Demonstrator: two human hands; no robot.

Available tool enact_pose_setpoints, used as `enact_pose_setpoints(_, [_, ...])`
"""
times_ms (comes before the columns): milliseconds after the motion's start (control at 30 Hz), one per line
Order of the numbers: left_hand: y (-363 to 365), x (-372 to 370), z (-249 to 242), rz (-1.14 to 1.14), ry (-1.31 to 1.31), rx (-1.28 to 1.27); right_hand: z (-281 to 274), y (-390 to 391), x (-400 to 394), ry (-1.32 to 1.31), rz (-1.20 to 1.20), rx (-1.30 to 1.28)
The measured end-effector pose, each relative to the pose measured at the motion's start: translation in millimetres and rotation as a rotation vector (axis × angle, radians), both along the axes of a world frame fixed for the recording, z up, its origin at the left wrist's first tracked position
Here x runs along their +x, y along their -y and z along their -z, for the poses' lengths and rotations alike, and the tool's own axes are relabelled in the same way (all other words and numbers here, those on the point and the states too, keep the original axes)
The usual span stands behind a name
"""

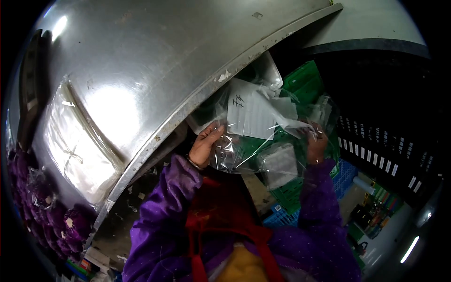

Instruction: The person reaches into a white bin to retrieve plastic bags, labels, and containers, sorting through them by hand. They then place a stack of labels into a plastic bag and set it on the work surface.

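A large clear plastic bag (244, 152) is stretched between my two hands, beyond the table's edge. My left hand (206, 144) pinches its left side, thumb on top. On the other side my right hand (316, 144), a little blurred, is closed on the crumpled plastic. A white sheet (249, 110) with handwritten dark marks shows behind or within the clear film. Below the bag, a green crate (287, 193) holds a pale plastic-wrapped packet (279, 164), partly seen through the film.
The steel table (155, 51) curves along the upper left. On it lie a tied stack of clear bags (77, 150) and purple cabbages (51, 211). A blue crate (345, 177) stands at right, near black crates (376, 122) with white labels. Another green crate (305, 82) is behind.
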State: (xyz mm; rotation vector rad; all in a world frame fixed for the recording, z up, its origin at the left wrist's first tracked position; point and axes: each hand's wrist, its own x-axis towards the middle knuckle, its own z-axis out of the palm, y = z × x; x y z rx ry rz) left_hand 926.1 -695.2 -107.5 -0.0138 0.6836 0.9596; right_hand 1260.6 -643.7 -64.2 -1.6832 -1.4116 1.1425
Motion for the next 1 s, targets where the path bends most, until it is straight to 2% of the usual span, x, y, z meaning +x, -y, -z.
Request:
enact_pose_setpoints(267, [-11.2,-2.8,-8.3,0.088,-0.049,-0.098,-50.8,-7.7,-45.6,-0.251,0.249,-0.205])
enact_pose_setpoints(300, [-9.9,-2.9,-6.7,0.057,-0.004,-0.109,-52.1,-9.6,-51.0,-0.237,0.224,-0.17])
enact_pose_setpoints(433, [-5.2,-5.3,-3.9,0.004,0.047,-0.124,-45.4,-15.0,-51.2,-0.495,0.308,-0.063])
enact_pose_setpoints(533, [-1.3,-10.4,5.3,0.018,0.079,-0.095,-50.2,-23.1,-35.3,-0.31,0.258,-0.042])
enact_pose_setpoints(567, [-0.9,-10.4,6.6,0.029,0.086,-0.092,-47.9,-24.1,-29.6,-0.33,0.333,-0.068])
enact_pose_setpoints(667, [3.1,-10.0,11.5,0.042,0.077,-0.113,-52.4,-24.5,-10.5,-0.332,0.25,-0.247])
enact_pose_setpoints(700, [4.3,-9.0,13.0,0.036,0.066,-0.115,-57.2,-25.9,-19.5,-0.295,0.295,-0.244])
enact_pose_setpoints(800, [5.6,-9.8,13.3,0.055,0.016,-0.12,-58.9,-26.1,-18.2,-0.25,0.209,-0.314])
enact_pose_setpoints(867, [6.1,-13.8,12.9,0.103,0.022,-0.123,-55.5,-24.6,-25.7,-0.191,0.278,-0.241])
enact_pose_setpoints(933, [10.0,-14.1,22.2,0.167,-0.226,0.019,-54.0,-24.7,-28.2,-0.103,0.322,-0.177])
enact_pose_setpoints(1000, [12.3,-13.9,22.9,0.193,-0.438,0.139,-63.4,-25.9,-34.1,0.002,0.248,-0.098])
